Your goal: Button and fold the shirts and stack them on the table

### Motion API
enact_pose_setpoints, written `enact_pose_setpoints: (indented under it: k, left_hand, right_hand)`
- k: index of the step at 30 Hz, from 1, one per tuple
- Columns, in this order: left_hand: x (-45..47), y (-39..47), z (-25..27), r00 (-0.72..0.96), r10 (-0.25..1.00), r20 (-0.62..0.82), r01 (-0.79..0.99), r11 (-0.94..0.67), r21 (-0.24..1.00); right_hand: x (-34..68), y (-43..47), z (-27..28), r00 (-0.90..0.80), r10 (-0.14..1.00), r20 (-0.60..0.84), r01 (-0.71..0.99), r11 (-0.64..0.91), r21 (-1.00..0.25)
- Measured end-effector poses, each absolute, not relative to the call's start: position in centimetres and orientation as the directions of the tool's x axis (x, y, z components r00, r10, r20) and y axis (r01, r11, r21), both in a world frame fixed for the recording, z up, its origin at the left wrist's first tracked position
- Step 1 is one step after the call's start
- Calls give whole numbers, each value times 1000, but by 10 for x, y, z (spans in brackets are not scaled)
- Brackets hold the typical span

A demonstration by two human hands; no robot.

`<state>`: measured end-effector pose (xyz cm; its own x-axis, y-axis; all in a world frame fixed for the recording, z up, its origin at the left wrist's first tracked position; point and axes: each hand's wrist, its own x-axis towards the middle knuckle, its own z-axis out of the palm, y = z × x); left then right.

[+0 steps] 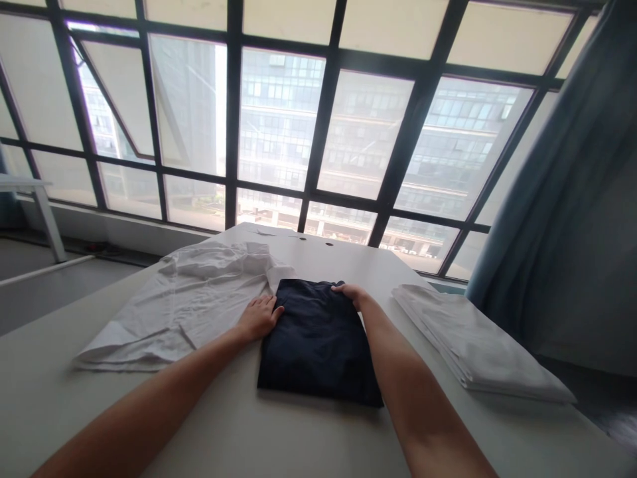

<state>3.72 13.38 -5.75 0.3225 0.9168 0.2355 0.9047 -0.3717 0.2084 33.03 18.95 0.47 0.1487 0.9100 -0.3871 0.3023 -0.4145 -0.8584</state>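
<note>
And here the left grip [259,317] is laid loosely spread at the left edge of the dark folded cloth [318,345], its thumb rested on top, nothing seen to be clenched. The right grip [351,293] is set at the far right corner, a finger or thumb pressed over the edge; whether the cloth is pinched there cannot be told, the rest of that grip being hidden. Everything turns on this: the cloth is flanked by both grips, yet most of it is left on the near side of them, between the forearms. Its long axis is judged, through a slanted view, to be run away from the body; the far edge is reached more closely by the right grip. Just left of the left grip, a rumpled white cloth [199,299] is spread on the bench [209,425]; right of the right grip, beyond its forearm, a folded white cloth [488,338] is placed.
</note>
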Motion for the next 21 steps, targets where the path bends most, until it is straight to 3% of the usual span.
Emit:
enact_pose_setpoints:
  k: [3,7,11,16,21]
  left_hand:
    - [36,135,-60,324,904,278,891,-391,233]
    - [36,134,-63,337,872,354,870,-432,237]
    - [38,129,-61,363,855,370,880,-445,164]
    - [40,126,-59,375,858,352,891,-439,120]
    - [38,130,-66,366,853,371,890,-438,129]
  right_hand:
    - [329,183,13,219,937,-272,244,-323,-915]
    - [337,163,40,273,962,6,192,-49,-980]
    - [353,130,89,269,923,274,253,207,-945]
    - [376,90,152,255,836,486,482,326,-813]
    - [401,63,200,274,757,593,681,283,-676]
